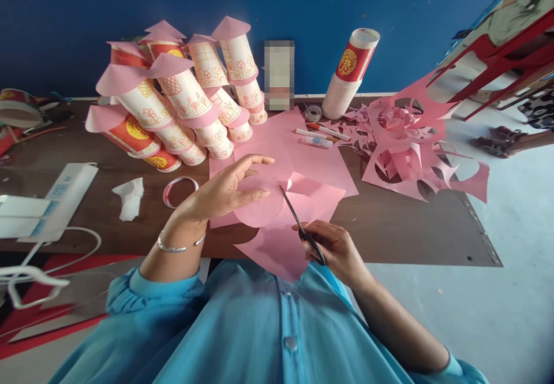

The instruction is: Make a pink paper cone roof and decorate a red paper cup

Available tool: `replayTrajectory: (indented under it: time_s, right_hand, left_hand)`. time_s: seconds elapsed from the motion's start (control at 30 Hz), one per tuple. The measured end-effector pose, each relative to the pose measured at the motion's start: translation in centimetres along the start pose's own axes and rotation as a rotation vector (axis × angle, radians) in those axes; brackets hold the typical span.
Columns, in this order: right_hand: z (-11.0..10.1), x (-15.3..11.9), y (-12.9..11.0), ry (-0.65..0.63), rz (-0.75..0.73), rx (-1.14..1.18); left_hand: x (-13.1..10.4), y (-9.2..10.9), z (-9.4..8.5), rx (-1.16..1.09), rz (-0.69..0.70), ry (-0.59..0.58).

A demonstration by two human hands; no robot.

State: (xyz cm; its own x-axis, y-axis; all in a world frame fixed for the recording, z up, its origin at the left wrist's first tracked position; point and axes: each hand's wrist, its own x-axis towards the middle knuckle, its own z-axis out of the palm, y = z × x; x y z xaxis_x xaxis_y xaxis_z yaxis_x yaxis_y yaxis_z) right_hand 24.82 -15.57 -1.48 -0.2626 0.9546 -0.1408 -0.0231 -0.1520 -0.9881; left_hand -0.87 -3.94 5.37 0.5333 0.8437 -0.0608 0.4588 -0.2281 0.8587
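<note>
Blue shirt [255,326] below, the right hand [333,251] clasps scissors [298,216], tips ahead-left at the edge of the pink disc [263,212] under the left hand [229,187], whose pinch I cannot confirm; slackness there could let the cut stray.

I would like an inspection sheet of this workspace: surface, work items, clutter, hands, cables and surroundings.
Surface: dark brown table.
Work items: pink paper, partly cut along a curve; scissors, blades at the paper.
Clutter: pink paper scraps at right, crumpled white tissue at left.
Hands: left hand at the paper, thumb and fingers apart; right hand holds the scissors.
Cables: white cable, looping at left.
Surroundings: blue wall behind; another person's shoes at right.
</note>
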Motion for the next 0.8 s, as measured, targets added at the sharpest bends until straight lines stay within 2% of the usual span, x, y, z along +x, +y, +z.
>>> replayTrajectory:
  time_s: [0.23,0.57,0.8]
  right_hand:
    - [0.07,0.19,-0.09,-0.011,-0.027,-0.015]
    - [0.11,0.03,-0.10,0.004,0.077,0.053]
    - [0.08,-0.16,0.52,0.001,0.081,0.047]
  left_hand:
    - [0.11,0.12,-0.28,0.012,0.008,-0.024]
    - [0.29,-0.20,-0.61,0.014,0.037,-0.066]
    - [0.24,-0.11,-0.59,0.006,0.024,-0.088]
